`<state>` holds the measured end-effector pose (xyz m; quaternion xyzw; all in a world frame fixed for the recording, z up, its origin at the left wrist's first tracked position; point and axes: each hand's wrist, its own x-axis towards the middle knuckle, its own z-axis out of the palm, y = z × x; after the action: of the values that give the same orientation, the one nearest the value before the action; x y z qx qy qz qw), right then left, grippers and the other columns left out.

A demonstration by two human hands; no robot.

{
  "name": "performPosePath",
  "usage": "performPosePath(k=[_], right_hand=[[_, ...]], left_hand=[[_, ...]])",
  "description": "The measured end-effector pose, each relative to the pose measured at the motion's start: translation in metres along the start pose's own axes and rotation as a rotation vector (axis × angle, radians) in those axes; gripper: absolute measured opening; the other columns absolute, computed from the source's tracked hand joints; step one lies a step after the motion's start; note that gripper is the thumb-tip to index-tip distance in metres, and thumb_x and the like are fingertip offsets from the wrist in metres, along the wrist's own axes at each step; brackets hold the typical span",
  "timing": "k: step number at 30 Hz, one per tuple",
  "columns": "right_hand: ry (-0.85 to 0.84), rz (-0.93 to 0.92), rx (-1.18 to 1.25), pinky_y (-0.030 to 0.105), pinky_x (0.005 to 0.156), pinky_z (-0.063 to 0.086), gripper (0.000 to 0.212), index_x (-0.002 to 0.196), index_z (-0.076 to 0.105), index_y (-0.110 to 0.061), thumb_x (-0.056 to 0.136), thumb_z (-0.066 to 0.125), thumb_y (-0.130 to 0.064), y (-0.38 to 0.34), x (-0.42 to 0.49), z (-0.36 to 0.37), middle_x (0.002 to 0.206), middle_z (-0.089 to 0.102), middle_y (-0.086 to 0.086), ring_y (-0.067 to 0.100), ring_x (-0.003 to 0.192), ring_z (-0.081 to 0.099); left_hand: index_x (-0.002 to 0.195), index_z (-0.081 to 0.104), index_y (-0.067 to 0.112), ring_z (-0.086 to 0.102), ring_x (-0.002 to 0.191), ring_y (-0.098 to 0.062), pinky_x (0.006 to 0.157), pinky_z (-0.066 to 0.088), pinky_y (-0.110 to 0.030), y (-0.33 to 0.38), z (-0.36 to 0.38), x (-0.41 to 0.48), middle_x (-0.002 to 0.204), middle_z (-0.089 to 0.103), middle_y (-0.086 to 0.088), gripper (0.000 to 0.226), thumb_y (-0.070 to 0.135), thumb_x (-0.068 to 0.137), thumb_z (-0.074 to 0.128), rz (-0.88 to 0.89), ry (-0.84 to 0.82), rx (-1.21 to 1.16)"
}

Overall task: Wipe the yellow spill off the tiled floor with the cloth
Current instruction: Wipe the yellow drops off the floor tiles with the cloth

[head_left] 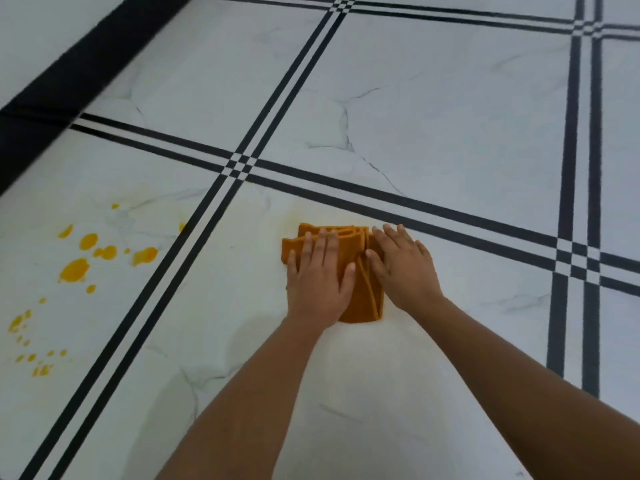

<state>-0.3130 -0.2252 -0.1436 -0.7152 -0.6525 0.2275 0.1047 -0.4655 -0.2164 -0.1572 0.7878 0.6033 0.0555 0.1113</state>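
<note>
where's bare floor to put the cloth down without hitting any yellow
Bare: the tile beyond the striped border ahead of the cloth, and the patch right of the right hand. Crowded: the left tile, dotted with yellow spill. Both hands, left hand too, lie flat on the cloth.

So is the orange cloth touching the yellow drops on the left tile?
Apart. The head view shows the orange cloth under both hands on the middle tile, with the black double grout line and bare white floor between it and the yellow drops.

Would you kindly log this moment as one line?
left hand, right hand: flat on cloth | yellow spill: unwiped, left tile
</note>
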Motion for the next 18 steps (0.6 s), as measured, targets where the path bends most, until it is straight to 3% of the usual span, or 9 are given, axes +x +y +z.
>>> performPosePath(k=[3,7,10,16,18], right_hand=[[0.001,0.037,-0.020,0.040,0.116,0.012,0.050,0.146,0.024,-0.022,0.100,0.025,-0.040,0.009,0.000,-0.006,0.155,0.023,0.001,0.019,0.145,0.011],[-0.060,0.004,-0.053,0.039,0.116,0.010,0.051,0.147,0.020,-0.023,0.100,0.024,-0.041,0.006,0.005,-0.002,0.156,0.021,0.000,0.018,0.145,0.009],[-0.083,0.003,-0.051,0.038,0.116,0.008,0.052,0.148,0.017,-0.023,0.100,0.022,-0.043,-0.006,0.017,0.005,0.157,0.018,0.000,0.018,0.145,0.006],[-0.090,-0.044,-0.037,0.036,0.116,0.006,0.051,0.148,0.018,-0.024,0.100,0.022,-0.042,-0.030,0.035,0.013,0.157,0.016,-0.001,0.017,0.145,0.004],[-0.099,-0.053,-0.048,0.034,0.116,0.005,0.052,0.148,0.015,-0.025,0.100,0.021,-0.042,-0.044,0.044,0.015,0.158,0.013,-0.002,0.016,0.145,0.002]], left_hand=[[0.150,0.010,0.026,0.003,0.145,-0.030,0.111,0.000,-0.056,0.004,0.019,0.011,0.158,0.012,-0.001,0.072,0.064,0.088,0.008,-0.062,-0.081,0.051],[0.149,0.018,0.028,0.009,0.143,-0.034,0.108,0.004,-0.063,-0.009,0.026,0.022,0.156,0.018,0.000,0.077,0.070,0.084,0.011,-0.048,-0.046,0.093],[0.149,0.011,0.031,0.005,0.144,-0.034,0.108,0.003,-0.063,-0.032,0.017,0.045,0.158,0.012,0.001,0.078,0.072,0.082,0.007,-0.066,-0.052,0.098],[0.147,0.006,0.038,0.006,0.143,-0.035,0.107,0.003,-0.065,-0.096,0.004,0.038,0.157,0.008,0.004,0.071,0.071,0.085,0.008,0.272,-0.132,0.167],[0.147,0.005,0.039,0.003,0.144,-0.035,0.107,0.000,-0.065,-0.122,-0.003,0.051,0.158,0.006,0.005,0.071,0.072,0.084,0.010,0.115,-0.086,0.140]])
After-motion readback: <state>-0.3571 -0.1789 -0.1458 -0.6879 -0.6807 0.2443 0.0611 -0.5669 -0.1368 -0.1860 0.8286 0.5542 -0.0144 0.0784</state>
